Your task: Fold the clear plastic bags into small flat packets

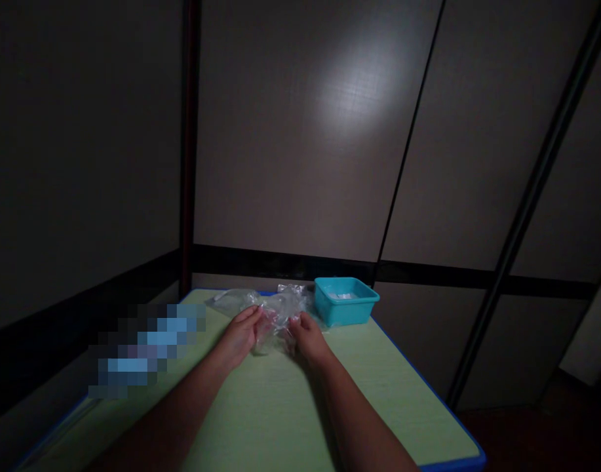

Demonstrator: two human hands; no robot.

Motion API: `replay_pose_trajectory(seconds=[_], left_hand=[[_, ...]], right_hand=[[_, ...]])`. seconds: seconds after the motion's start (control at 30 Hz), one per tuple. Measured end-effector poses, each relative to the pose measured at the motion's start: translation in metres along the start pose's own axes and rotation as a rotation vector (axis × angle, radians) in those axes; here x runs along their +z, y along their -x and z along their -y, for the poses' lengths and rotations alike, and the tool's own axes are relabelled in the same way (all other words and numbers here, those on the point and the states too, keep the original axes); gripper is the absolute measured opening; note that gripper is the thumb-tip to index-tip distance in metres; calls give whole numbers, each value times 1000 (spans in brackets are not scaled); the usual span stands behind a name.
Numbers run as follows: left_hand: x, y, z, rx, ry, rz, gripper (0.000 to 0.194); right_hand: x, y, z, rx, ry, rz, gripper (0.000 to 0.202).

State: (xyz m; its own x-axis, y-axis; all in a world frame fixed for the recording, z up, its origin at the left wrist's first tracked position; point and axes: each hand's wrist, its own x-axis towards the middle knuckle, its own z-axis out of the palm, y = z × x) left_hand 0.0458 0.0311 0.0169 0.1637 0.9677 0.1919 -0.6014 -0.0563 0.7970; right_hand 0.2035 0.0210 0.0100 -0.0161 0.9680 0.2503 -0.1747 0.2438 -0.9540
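Your left hand (238, 334) is pinching the clear bag (278, 316) between thumb and fingers, and your right hand (309, 337) is pinching the bag's other side. The crumpled plastic is bunching between your fingertips, nearer the table's far edge than its near one. Both of your forearms are reaching in over the table's near side, spreading apart toward you, with green tabletop showing between them.

Clear plastic is spreading leftward from your left hand, along the far edge and toward the far left corner; you cannot tell whether it is all one piece. More is lying to the right, close against the left side of the tub (347, 313); whether the two are touching is hard to tell. The blue tub is standing upright by the far right corner, near the right edge, with something pale showing inside.

The table (408, 406) is offering open room between your right forearm and its blue right edge, widening toward the near right corner. On the left, a pixelated patch is covering part of the left edge, so you cannot tell what is lying there. Beyond the far edge, a dark panelled wall (290, 164) is rising close behind.
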Motion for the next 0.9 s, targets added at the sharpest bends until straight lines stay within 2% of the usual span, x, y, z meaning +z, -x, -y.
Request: replay_pose_trajectory(seconds=[0.07, 0.13, 0.2, 0.3, 0.33, 0.4, 0.47, 0.57, 0.73, 0.8, 0.9], left_hand=[[-1, 1, 5, -36, -60, 51, 14], [-3, 2, 8, -11, -246, 57, 19], [-5, 4, 8, 87, -469, -15, 22], [-3, 7, 2, 266, -653, -120, 18], [0, 9, 0, 319, -703, -106, 16], [5, 13, -2, 469, -926, 19, 13], [11, 15, 2, 532, -1073, 123, 18], [13, 14, 13, 483, -1048, 66, 30], [5, 6, 19, 187, -672, 1, 29], [3, 4, 16, 137, -581, -20, 24], [1, 3, 9, 154, -521, -104, 21]], right_hand=[[2, 1, 1, 13, -33, 16, 32], [0, -2, 0, -23, 15, 2, 31], [-4, -7, -3, -77, 90, -33, 28], [-11, -14, -10, -105, 133, -98, 28], [-12, -16, -12, -107, 140, -111, 28], [-12, -16, -14, -106, 150, -111, 30], [-9, -15, -13, -105, 155, -71, 32], [-3, -9, -7, -105, 165, 30, 37], [1, -4, -2, -93, 177, 135, 43], [0, -6, -3, -96, 201, 114, 43], [-5, -11, -7, -137, 269, 0, 43]])
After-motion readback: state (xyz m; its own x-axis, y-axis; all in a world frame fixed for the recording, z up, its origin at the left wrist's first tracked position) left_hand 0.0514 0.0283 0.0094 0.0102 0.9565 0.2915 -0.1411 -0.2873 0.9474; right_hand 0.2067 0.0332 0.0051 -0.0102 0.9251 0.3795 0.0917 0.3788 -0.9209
